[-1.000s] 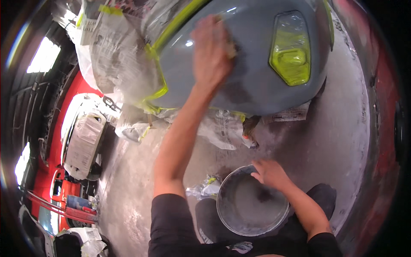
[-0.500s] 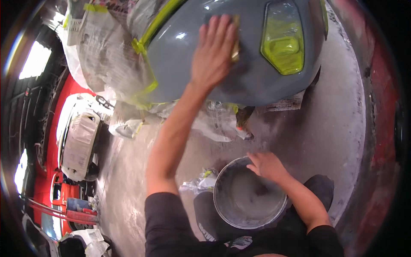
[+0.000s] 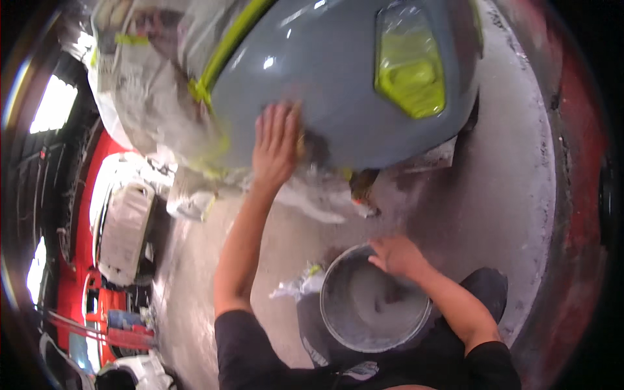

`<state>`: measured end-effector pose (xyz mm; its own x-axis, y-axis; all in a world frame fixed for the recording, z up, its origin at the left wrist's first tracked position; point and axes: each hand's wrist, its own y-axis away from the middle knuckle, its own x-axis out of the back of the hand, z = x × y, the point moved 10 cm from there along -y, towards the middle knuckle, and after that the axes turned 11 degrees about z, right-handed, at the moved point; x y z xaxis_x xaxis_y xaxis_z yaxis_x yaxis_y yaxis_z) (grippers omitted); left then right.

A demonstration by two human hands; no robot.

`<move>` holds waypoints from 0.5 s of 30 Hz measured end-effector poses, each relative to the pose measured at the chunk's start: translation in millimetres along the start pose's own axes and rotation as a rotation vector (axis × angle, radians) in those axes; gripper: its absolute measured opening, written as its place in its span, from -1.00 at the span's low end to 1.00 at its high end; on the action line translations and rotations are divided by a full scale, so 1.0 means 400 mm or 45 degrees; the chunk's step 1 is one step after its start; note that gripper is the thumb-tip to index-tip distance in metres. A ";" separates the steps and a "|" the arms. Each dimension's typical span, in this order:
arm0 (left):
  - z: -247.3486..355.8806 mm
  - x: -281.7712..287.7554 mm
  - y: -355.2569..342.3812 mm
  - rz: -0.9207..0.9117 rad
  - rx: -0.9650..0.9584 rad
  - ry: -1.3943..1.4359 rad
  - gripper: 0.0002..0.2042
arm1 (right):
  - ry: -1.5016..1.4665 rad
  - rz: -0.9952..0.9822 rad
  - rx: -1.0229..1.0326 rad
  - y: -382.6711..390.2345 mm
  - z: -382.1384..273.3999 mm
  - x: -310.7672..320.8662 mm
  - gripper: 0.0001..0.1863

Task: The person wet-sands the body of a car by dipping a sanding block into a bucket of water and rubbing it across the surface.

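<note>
My left hand (image 3: 276,143) presses flat, fingers together, on the lower left part of a smooth grey curved panel (image 3: 312,78). Beneath it is a thin tan pad (image 3: 300,140), perhaps a sanding pad; only its edge shows beside the fingers. A dark smear or shadow lies just right of it. My right hand (image 3: 398,255) is at the far rim of a round grey bucket (image 3: 323,302), thumb over the inside, the other fingers curving over the rim. The bucket stands between my legs and holds cloudy grey liquid (image 3: 370,292).
Yellow-green tape (image 3: 224,58) edges the panel, and a taped recess (image 3: 413,84) is at its right. Newspaper and plastic masking (image 3: 149,97) hang at the left. Crumpled plastic (image 3: 296,285) lies by the bucket. Car parts (image 3: 123,234) stand far left; a red surface (image 3: 578,195) curves at right.
My left hand has slid down and left across the grey panel with the tan pad. The right hand stays at the bucket rim. The whole view has shifted slightly.
</note>
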<state>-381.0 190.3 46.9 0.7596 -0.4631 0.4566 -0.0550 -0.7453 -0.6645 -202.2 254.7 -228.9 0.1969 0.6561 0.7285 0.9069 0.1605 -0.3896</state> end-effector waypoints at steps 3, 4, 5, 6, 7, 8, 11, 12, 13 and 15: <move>-0.026 0.021 -0.121 0.170 0.119 -0.006 -0.36 | 0.022 0.134 0.080 -0.016 -0.018 0.008 -0.47; 0.007 0.038 -0.201 0.212 0.197 0.084 -0.35 | 0.031 0.177 0.095 -0.013 -0.028 0.017 -0.49; 0.020 0.048 -0.297 0.269 0.242 0.099 -0.36 | 0.040 0.186 0.109 -0.012 -0.027 0.024 -0.49; 0.021 0.057 -0.335 0.303 0.271 0.150 -0.39 | 0.028 0.187 0.125 -0.008 -0.031 0.024 -0.48; 0.019 0.067 -0.365 0.334 0.297 0.200 -0.43 | 0.011 0.188 0.142 -0.005 -0.036 0.027 -0.48; 0.016 0.075 -0.383 0.361 0.322 0.248 -0.46 | 0.028 0.157 0.145 -0.005 -0.041 0.026 -0.48; -0.020 0.090 -0.393 0.383 0.471 0.541 -0.50 | 0.056 0.158 0.102 -0.010 -0.018 0.054 -0.48; -0.020 0.093 -0.404 0.386 0.512 0.567 -0.48 | 0.029 0.150 0.090 -0.004 -0.021 0.047 -0.49; -0.018 0.100 -0.421 0.389 0.553 0.591 -0.46 | 0.000 0.144 0.078 0.000 -0.022 0.041 -0.49; 0.004 0.113 -0.462 0.373 0.608 0.679 -0.45 | -0.013 0.172 0.074 0.008 -0.024 0.040 -0.49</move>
<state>-335.3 308.0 189.5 0.3357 -0.8683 0.3651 0.1720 -0.3246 -0.9301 -192.4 258.4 -213.2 0.3119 0.6819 0.6616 0.8492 0.1122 -0.5159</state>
